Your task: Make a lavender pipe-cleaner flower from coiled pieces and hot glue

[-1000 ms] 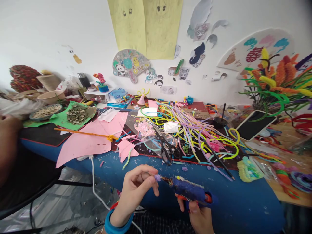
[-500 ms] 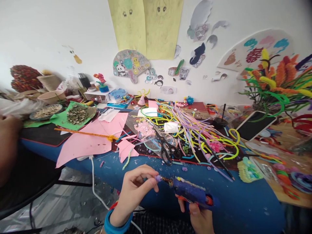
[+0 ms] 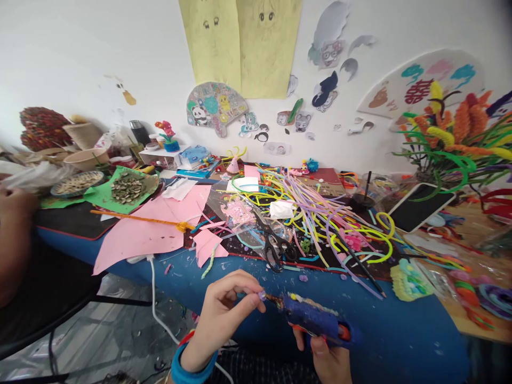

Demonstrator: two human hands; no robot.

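My left hand [image 3: 234,306], with a blue band at the wrist, pinches a small purple fuzzy piece [image 3: 262,295] between thumb and fingertips. The dark nozzle of a blue glue gun [image 3: 316,316] points left and reaches that piece. My right hand [image 3: 326,354] is wrapped round the gun's handle, below its body and near the orange trigger. Both hands are in front of the blue table edge. Black scissors [image 3: 276,248] lie on the table above the gun, beside many yellow, pink and purple pipe cleaners [image 3: 316,213].
Pink paper [image 3: 138,237] and green paper with dried pieces [image 3: 128,189] lie to the left. A phone [image 3: 420,207] leans at the right, near a bunch of fuzzy flowers [image 3: 460,128]. Another person's arm [image 3: 16,234] shows at the far left edge.
My left hand has shifted slightly right, and less of the purple piece shows between its fingertips. The other person's hand at the left has moved a little.
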